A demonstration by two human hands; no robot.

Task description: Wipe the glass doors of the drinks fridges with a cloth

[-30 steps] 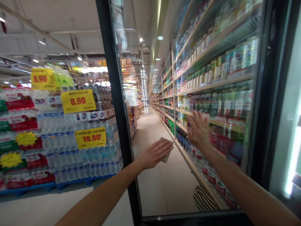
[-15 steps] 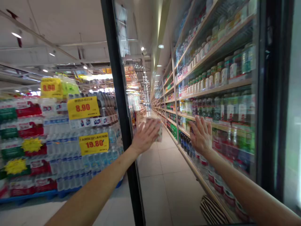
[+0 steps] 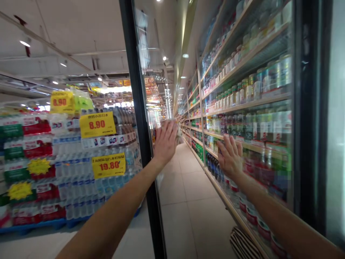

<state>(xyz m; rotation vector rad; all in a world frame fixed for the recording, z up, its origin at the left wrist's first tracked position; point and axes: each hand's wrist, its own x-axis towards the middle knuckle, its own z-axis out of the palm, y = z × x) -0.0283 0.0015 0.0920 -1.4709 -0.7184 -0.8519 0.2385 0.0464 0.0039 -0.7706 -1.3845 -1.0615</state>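
My left hand (image 3: 165, 141) is pressed flat on a pale cloth (image 3: 179, 133), at the glass door panel (image 3: 175, 187) near its black left frame (image 3: 140, 108). Most of the cloth lies hidden under the palm and fingers; only its right and upper edges show. Further right, my right hand (image 3: 230, 156) rests with its fingers spread and holds nothing. It appears to touch the glass, in front of the drink shelves. The view through and on the glass is partly blurred.
Shelves of bottled drinks (image 3: 250, 90) run back along the right. A stack of bottled water packs (image 3: 72, 172) with yellow price signs (image 3: 97, 124) stands at left on a blue pallet (image 3: 58, 223). A striped fabric (image 3: 244, 242) shows at bottom right, beside the tiled floor (image 3: 175, 223).
My left hand has moved up and slightly left with the cloth, its fingers now pointing more upward. My right hand stays almost in place. The camera view has shifted slightly.
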